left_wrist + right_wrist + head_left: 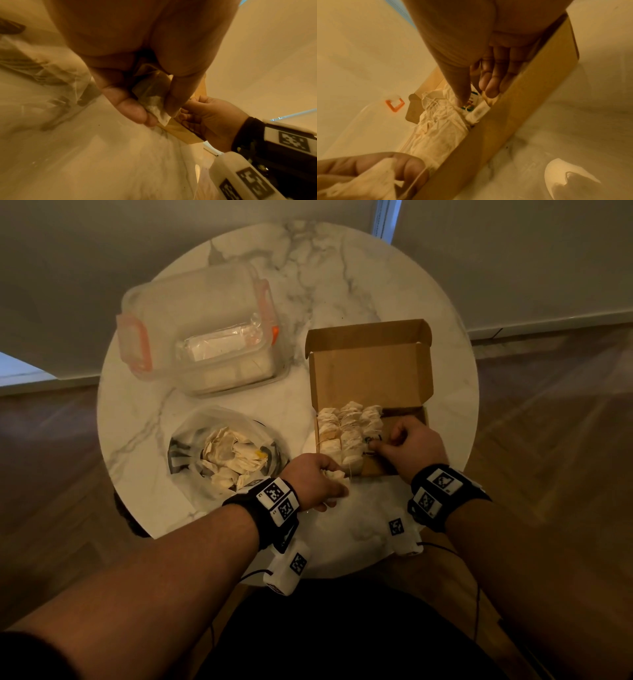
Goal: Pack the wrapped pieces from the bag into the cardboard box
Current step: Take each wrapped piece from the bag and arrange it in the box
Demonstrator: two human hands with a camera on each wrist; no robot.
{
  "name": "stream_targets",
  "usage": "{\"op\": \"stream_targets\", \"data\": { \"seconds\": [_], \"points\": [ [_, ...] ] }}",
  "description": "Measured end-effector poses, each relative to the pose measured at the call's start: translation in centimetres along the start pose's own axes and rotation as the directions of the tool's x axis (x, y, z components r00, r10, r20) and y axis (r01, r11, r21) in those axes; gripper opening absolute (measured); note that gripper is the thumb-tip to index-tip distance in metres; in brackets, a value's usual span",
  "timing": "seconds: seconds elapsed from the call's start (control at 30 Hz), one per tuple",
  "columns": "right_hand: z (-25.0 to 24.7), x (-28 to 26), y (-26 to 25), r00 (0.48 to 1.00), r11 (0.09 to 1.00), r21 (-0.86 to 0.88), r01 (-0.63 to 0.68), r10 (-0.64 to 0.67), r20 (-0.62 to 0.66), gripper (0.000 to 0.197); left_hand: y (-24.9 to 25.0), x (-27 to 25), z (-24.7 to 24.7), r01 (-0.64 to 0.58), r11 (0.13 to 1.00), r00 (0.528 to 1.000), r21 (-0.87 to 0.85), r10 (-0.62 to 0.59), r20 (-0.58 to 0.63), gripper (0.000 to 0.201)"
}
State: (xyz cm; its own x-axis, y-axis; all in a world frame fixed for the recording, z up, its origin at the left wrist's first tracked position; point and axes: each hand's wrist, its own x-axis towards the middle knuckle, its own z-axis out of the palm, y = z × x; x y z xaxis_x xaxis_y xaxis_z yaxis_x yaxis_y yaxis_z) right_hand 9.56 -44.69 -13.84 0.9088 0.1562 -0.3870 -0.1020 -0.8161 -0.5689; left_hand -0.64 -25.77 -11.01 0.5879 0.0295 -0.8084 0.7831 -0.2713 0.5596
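1. Right hand is inside the cardboard box. Thumb and forefinger pinch a small printed tag beside the packed wrapped pieces; the other fingers are curled.
2. Left hand waits at the box's near edge, fingers curled around one wrapped piece.
3. More pieces lie in the bag, left of the box.
4. Judgement: tuck tag and strings flat first, then lay the held piece into the bare right side, snug against the rows.
5. Avoid snagging loose strings when the right hand withdraws.

Dim, warm-tinted, blurred wrist views
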Motion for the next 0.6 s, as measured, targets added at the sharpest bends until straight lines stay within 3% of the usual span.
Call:
{"op": "stream_targets", "data": {
  "seconds": [0.13,0.23,0.5,0.6],
  "points": [
    [-0.1,-0.8,0.1,0.974,0.978,-0.160,0.133,-0.100,0.204,0.020,0.1,0.1,-0.1,0.013,1.000,1.000,-0.009,-0.013,0.000,0.033],
    [0.7,-0.9,0.5,0.930,0.930,-0.253,0.266,-0.179,0.322,0.028,0.2,0.1,0.0,0.016,1.000,1.000,-0.007,-0.016,-0.004,0.033],
    [1.6,-0.9,1.5,0.902,0.899,-0.267,0.346,-0.241,0.358,0.040,0.3,-0.1,-0.1,0.025,0.998,0.999,-0.054,-0.026,-0.018,0.036],
    [0.9,-0.9,1.2,0.909,0.908,-0.238,0.344,-0.259,0.328,0.039,0.8,-0.7,-0.3,0.041,0.982,0.999,-0.183,-0.039,0.012,0.038]
  ]
}}
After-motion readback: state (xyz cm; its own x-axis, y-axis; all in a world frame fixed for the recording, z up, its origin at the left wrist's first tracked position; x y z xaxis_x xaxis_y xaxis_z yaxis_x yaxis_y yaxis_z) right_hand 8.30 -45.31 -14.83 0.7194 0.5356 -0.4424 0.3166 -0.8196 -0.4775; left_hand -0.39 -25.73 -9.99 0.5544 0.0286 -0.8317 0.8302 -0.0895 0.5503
